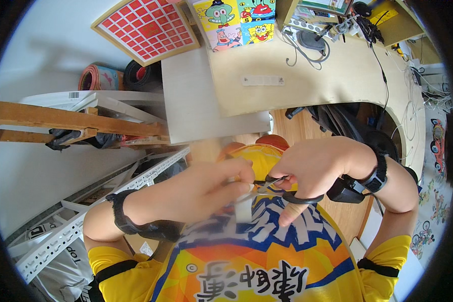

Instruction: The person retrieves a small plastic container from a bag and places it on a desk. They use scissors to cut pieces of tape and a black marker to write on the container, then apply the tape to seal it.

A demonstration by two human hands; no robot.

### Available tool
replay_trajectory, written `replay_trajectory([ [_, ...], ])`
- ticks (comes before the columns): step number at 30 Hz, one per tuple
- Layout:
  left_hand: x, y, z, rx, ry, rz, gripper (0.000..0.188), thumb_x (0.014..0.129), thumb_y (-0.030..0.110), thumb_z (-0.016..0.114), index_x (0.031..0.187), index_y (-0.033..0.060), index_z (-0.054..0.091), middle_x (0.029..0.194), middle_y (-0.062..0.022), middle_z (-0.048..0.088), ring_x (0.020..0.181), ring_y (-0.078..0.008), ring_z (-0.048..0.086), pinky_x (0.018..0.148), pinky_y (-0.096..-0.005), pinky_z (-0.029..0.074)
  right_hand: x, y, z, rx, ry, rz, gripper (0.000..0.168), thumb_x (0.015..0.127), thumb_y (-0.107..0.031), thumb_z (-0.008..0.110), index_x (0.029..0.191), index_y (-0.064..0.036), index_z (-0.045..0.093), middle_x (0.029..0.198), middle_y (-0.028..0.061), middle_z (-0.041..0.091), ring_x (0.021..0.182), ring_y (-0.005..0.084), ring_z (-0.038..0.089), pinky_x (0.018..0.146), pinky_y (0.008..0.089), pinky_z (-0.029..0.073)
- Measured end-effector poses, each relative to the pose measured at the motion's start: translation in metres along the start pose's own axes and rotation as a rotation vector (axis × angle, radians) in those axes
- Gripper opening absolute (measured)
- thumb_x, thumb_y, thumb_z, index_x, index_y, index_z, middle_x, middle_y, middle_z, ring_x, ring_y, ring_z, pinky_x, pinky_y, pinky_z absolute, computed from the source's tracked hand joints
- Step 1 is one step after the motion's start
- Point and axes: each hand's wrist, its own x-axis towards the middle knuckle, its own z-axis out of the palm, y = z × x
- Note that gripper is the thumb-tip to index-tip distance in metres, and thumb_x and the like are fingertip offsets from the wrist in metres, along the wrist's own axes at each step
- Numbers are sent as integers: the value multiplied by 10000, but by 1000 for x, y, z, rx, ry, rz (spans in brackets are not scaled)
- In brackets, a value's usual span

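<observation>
My right hand [315,170] holds a pair of scissors [273,185] with dark handles, the thumb through one loop. The blades are apart and point left towards my left hand [221,187]. That hand is blurred, its thumb and fingers pinched on a small white strip [243,211], perhaps paper or tape, which hangs down in front of my yellow shirt. The blades lie at or close to the strip's upper end; whether they touch it cannot be told. A flat strip with small printed marks [263,80] lies on the desk [245,100] beyond my hands.
Cartoon pictures [238,24] and a framed red grid [147,30] stand at the desk's back left. Grey cables [309,56] lie at its back right. A wooden rack [71,119] and a white perforated metal rail [56,241] are on the left; a black chair [347,120] is under the desk.
</observation>
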Motion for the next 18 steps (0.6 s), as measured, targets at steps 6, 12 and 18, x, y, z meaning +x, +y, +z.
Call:
replay_trajectory([
  [6, 0, -1, 3, -7, 55, 60, 93, 923, 138, 406, 926, 51, 438, 797, -18, 463, 668, -62, 478, 584, -214, 422, -2, 4, -2, -57, -2, -7, 676, 606, -704, 613, 641, -42, 479, 542, 104, 493, 551, 276, 513, 504, 354, 368],
  [12, 2, 0, -2, -6, -16, 21, 63, 934, 127, 415, 958, 88, 458, 896, 9, 424, 800, -37, 470, 641, -192, 512, 2, 4, -1, -33, 11, -74, 696, 616, -716, 593, 708, -31, 506, 579, 118, 526, 583, 278, 541, 528, 349, 397],
  [18, 4, -6, 2, 43, 55, 129, 109, 926, 159, 407, 938, 55, 437, 808, -23, 477, 680, -67, 480, 601, -217, 431, 1, -6, -6, -47, -65, -46, 724, 628, -727, 572, 789, -22, 549, 652, 120, 566, 636, 279, 565, 554, 326, 417],
])
